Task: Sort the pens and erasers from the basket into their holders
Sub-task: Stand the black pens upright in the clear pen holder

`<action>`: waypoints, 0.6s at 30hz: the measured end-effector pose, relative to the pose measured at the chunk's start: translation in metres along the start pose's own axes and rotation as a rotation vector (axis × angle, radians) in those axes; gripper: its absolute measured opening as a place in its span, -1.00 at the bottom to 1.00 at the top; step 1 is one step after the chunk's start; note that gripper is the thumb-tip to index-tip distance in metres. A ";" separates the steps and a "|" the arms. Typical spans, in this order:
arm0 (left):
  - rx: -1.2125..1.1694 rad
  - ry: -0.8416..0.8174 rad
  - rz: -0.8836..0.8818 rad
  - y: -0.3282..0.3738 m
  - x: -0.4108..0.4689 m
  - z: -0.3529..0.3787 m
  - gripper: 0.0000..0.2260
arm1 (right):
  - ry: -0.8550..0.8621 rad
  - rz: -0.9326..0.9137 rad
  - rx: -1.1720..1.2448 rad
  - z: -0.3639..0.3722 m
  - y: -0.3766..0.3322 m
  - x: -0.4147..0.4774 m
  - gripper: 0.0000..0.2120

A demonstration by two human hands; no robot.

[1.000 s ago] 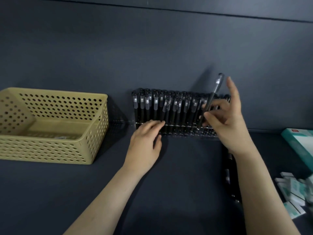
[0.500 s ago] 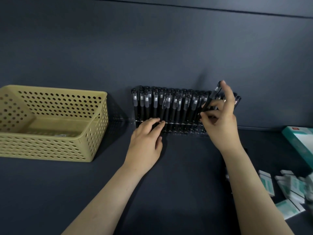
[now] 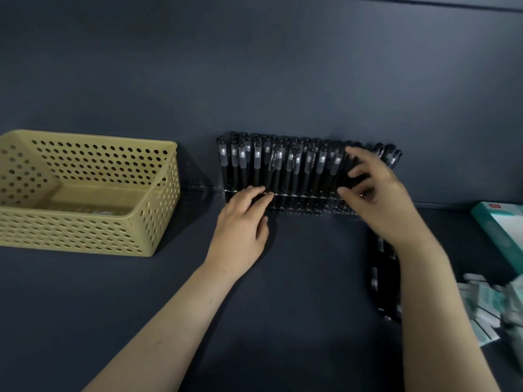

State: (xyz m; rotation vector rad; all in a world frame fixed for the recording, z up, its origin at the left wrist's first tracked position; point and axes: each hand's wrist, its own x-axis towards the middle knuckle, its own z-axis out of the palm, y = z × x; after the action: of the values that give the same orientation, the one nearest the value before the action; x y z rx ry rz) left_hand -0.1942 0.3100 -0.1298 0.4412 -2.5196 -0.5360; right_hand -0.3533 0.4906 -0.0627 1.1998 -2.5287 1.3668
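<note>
Presently, pen step: left hand, fingers flat, steadies the clear slotted pen holder; right hand curls among its upright black capped pens, grip's hold indiscernible; next, probably fetch loose black pens beside the right forearm.

erasers blurred, box cut off

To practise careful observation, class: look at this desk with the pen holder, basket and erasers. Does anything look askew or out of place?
Yes. At the right end of the pen holder, a few pens lean sideways while most stand upright. More loose pens lie on the table, and erasers sit in an untidy heap.
</note>
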 end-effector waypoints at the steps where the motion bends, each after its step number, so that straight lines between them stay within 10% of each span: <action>1: 0.008 0.020 -0.003 0.003 -0.001 0.000 -0.62 | -0.025 0.047 -0.017 -0.011 0.002 -0.004 -0.49; 7: -0.085 -0.073 0.027 0.059 -0.012 0.019 -0.68 | -0.128 0.260 -0.202 -0.062 0.043 -0.042 -0.84; 18: 0.036 -0.336 -0.143 0.150 -0.007 0.078 -0.35 | -0.290 0.287 -0.090 -0.066 0.090 -0.056 -0.82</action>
State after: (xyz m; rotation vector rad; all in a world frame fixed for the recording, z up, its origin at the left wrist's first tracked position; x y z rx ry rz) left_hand -0.2618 0.4647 -0.1262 0.5905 -2.8365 -0.6680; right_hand -0.3918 0.6007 -0.1054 1.1267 -3.0288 1.1805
